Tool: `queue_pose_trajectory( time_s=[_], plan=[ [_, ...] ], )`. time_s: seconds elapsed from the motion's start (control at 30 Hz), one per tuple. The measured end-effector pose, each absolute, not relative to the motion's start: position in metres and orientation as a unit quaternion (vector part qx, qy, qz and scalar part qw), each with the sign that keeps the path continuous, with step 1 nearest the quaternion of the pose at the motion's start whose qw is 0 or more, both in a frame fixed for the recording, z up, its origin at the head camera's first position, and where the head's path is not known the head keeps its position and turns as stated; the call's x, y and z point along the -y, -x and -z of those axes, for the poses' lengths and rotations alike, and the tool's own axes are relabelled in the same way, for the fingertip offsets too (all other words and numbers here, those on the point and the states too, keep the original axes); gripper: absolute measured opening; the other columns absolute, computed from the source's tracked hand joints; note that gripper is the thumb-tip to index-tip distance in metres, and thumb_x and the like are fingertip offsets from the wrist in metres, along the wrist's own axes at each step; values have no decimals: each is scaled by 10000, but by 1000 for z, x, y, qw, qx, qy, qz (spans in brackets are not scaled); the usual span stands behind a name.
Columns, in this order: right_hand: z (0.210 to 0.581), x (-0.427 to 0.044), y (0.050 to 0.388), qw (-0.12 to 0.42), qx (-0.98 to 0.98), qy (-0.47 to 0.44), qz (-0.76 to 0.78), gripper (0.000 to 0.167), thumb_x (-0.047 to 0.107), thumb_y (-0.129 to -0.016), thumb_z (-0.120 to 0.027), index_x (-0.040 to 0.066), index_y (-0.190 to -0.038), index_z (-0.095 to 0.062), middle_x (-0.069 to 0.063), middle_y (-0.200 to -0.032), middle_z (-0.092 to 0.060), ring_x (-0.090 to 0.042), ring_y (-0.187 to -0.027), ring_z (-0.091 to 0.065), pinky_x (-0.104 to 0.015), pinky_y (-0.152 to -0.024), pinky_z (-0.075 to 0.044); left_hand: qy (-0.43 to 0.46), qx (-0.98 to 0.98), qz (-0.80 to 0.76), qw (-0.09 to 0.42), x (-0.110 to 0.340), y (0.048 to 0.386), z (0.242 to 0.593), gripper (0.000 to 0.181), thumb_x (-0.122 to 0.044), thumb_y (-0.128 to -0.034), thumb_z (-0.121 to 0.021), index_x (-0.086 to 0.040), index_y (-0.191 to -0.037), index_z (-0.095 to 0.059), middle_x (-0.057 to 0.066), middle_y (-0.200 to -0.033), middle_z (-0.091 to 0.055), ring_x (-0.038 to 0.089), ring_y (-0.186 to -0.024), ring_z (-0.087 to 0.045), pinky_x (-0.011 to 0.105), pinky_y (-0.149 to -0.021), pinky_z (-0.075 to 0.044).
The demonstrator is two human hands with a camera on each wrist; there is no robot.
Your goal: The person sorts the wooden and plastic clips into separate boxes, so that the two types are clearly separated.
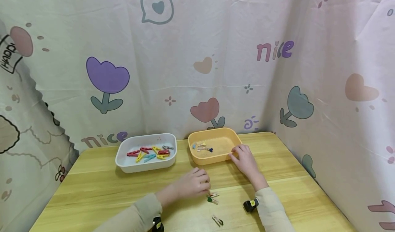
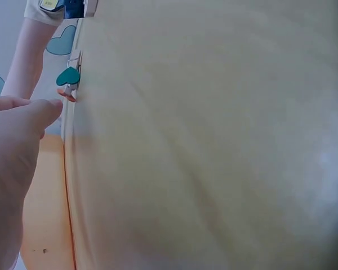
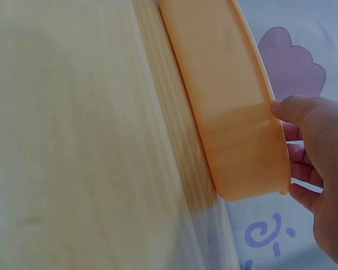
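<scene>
My left hand (image 1: 193,183) hovers low over the table, its fingertips beside small wooden clothespins. One clothespin with a green heart (image 2: 68,76) and one with an orange-red end (image 2: 66,94) lie close together near the thumb. Whether a fingertip touches them is hard to see. Another wooden clothespin (image 1: 217,220) lies nearer the front. With thumb outside and fingers over the edge, my right hand (image 1: 246,160) grips the rim of the yellow box (image 3: 236,112) at its front right corner. Several small decorated clothespins (image 1: 203,149) lie inside that box.
A white box (image 1: 145,168) stands left of the yellow one, with several red, yellow, blue and grey plastic clothespins (image 1: 150,157) in it. Both boxes sit near the back edge of the wooden table (image 1: 92,187). A printed curtain (image 1: 172,53) hangs behind and at the sides.
</scene>
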State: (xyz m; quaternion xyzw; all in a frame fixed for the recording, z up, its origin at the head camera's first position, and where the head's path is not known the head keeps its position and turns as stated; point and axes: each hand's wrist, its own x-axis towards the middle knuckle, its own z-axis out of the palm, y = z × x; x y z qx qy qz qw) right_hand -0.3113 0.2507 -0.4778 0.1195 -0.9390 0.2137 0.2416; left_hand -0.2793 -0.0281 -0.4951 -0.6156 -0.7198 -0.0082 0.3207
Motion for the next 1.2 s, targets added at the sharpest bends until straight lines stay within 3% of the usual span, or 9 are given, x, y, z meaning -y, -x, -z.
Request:
queue_pose_trajectory(
  time_s=[0.37, 0.63, 1.2],
  plan=[
    [478, -250, 311, 259, 935, -123, -209, 192, 244, -853, -746, 84, -906, -654, -82, -981, -612, -281, -995, -531, -437, -889, -463, 625, 732, 27, 270, 25, 271, 492, 90, -363, -909, -651, -282, -942, -673, -117, -994, -625, 92, -977, -533, 247, -821, -383],
    [477, -249, 310, 253, 936, -121, -211, 193, 241, -855, -744, 80, -912, -654, -84, -988, -611, -279, -995, -523, -433, -890, -455, 622, 725, 2, 296, 22, 271, 493, 85, -349, -927, -625, -283, -931, -678, -123, -988, -631, 89, -967, -539, 238, -811, -376],
    [479, -250, 310, 255, 935, -126, -210, 184, 245, -860, -735, 92, -909, -648, -63, -979, -600, -267, -974, -517, -426, -857, -457, 613, 731, 12, 300, 12, 272, 494, 92, -335, -917, -631, -274, -890, -694, -124, -979, -647, 92, -968, -550, 240, -807, -378]
  ],
)
